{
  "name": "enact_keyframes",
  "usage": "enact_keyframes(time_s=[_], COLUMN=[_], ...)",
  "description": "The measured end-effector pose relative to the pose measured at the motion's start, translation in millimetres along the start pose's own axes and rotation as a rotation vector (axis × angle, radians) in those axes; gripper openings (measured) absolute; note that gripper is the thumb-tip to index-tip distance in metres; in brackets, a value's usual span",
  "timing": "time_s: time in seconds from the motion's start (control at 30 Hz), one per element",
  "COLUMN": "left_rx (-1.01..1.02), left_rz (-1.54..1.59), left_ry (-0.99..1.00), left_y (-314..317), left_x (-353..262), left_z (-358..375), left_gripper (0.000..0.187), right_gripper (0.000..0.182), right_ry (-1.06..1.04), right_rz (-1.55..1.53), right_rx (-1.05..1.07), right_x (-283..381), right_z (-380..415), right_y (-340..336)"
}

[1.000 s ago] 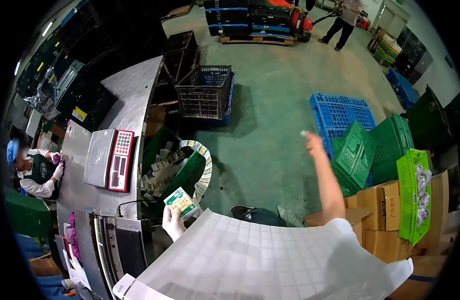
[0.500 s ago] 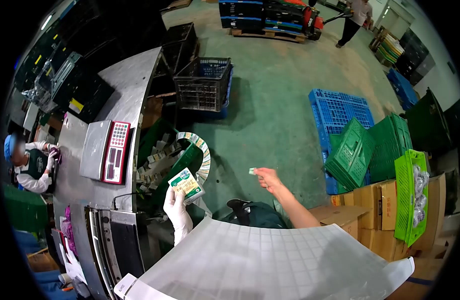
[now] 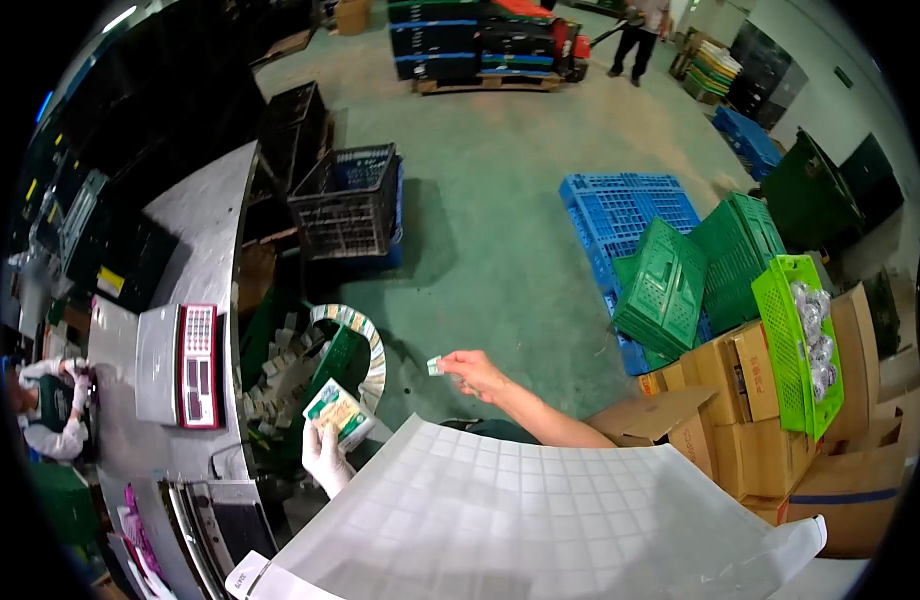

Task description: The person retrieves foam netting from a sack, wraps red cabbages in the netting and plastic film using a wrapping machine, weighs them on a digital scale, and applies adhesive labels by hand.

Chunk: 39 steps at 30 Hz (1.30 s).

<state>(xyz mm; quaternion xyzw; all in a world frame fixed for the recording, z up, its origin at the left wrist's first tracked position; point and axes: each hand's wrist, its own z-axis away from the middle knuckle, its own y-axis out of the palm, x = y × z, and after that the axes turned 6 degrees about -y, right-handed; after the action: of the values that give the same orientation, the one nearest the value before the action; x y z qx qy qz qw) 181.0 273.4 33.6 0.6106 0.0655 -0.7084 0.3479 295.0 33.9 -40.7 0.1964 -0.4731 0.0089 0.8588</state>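
My left hand (image 3: 325, 458), in a white glove, holds a small green-and-white printed packet (image 3: 336, 412) upright over the edge of a green crate. My bare right hand (image 3: 473, 374) is stretched out over the green floor, pinching a small pale sticker (image 3: 434, 366) between its fingertips. A large white sheet of backing paper with a grid of squares (image 3: 540, 520) lies across my lap at the bottom of the view. A curling strip of printed labels (image 3: 368, 335) hangs over the green crate (image 3: 342, 355), which holds several more packets.
A steel counter (image 3: 200, 215) with a red-keyed scale (image 3: 180, 364) runs along the left, where another person's gloved hands work. A black wire basket (image 3: 345, 205), blue pallet (image 3: 620, 205), green crates (image 3: 700, 275) and cardboard boxes (image 3: 750, 400) stand around. A person stands far back.
My right hand came down from a raised, outstretched reach and drew in toward the packet, still pinching the small sticker. The view swung left and down.
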Motion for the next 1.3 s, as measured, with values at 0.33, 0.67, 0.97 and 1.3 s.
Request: enact_keyframes(time_s=[0.33,0.67,0.97,1.3], left_rx=[-0.007,-0.063,-0.262,-0.257], left_rz=[-0.040,-0.059,-0.721,-1.274], left_ry=[0.012,0.034,0.878,1.134], left_y=[18,7,-32,-28], left_x=[-25,-40,-16,-45], left_z=[12,27,28,43], left_gripper=[0.040,0.042,0.025,0.028], right_gripper=[0.015,0.013,0.010,0.011], right_ry=[-0.221,-0.420,-0.376,-0.332], right_rz=[0.180,0.412,0.498,0.592], right_rx=[0.246,0.503,0.624,0.725], right_x=[84,96,96,106], right_z=[32,42,46,45], right_y=[86,139,155,159])
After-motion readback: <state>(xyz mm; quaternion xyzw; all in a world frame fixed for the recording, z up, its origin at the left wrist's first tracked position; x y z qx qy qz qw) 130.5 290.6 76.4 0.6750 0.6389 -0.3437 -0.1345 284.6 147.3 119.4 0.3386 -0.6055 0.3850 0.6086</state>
